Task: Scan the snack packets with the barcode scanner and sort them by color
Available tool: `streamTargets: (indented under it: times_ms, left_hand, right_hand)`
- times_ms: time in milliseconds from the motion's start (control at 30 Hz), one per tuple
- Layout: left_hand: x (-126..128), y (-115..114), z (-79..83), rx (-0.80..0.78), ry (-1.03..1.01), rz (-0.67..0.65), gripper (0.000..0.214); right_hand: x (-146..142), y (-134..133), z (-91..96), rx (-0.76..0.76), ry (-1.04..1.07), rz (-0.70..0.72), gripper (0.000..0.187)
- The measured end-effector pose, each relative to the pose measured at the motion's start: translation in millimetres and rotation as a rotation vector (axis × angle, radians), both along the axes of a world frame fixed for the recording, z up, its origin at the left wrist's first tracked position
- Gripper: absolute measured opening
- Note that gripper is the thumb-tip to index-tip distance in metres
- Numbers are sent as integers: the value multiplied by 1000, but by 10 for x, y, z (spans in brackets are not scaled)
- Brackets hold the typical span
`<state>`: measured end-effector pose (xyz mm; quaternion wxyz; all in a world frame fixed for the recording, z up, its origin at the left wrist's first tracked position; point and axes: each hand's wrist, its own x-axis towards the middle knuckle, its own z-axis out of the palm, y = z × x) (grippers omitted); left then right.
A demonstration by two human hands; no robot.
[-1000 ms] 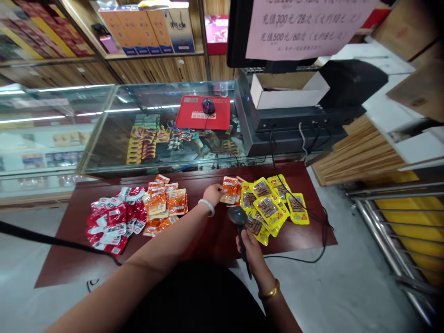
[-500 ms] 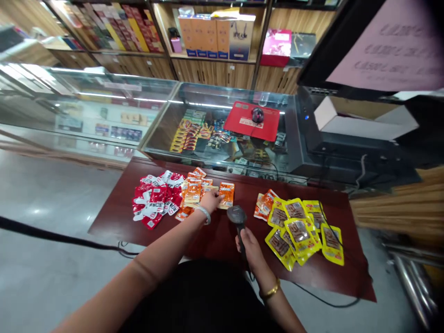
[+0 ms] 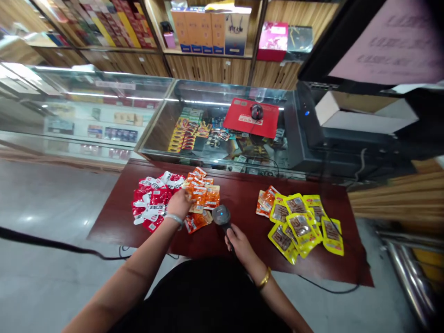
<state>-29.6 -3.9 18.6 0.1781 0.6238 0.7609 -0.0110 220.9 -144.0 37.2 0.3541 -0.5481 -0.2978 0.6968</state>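
2 arms [image 3: 142, 261] extend, right grip [image 3: 237, 240] clasping scanner [image 3: 221, 215], left grip [image 3: 179, 203] over packets [image 3: 211, 198], hold unclear.

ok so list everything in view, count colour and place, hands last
table: one, dark red-brown, centre
red packets: many, overlapping, red and white, table's left
yellow packets: about eight, some overlapping, yellow, table's right
orange packets: too overlapped to count, orange, beside red packets, a few by yellow packets
scanner: one, dark grey, over table centre
glass counter: one run, clear, behind table
mat: one, red, on glass counter
mouse: one, dark, on mat
white box: one, white, upper right
monitor: one, black, top right
paper: one, pink, on monitor
shelf boxes: several, mixed colours, top
left hand: one, white bracelet, at orange packets
right hand: one, gold bracelet, around scanner
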Motion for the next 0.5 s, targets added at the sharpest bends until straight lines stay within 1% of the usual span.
streamTargets:
  times_ms: [67, 133, 200, 267, 333, 433, 500]
  left_hand:
    - [116, 21, 26, 159, 78, -37, 46]
    - [355, 64, 49, 221, 52, -109, 45]
    - [709, 112, 53, 183, -65, -215, 37]
    - [1147, 152, 21, 111, -202, -330, 27]
    - [1614, 179, -47, 41, -317, -434, 20]
    - [2262, 207, -168, -15, -412, -521, 18]
    - [2606, 229, -228, -48, -412, -563, 19]
  right_hand:
    - [77, -19, 9, -2, -3, -40, 51]
    - [186, -62, 0, -8, -12, -101, 49]
    - [316, -127, -23, -32, -17, -182, 49]
    - [456, -206, -55, -71, -10, -266, 51]
    - [595, -291, -86, -110, -2, -348, 56]
    - [784, -417, -128, -144, 0, -446, 61]
    - [888, -498, -154, -151, -6, -488, 59]
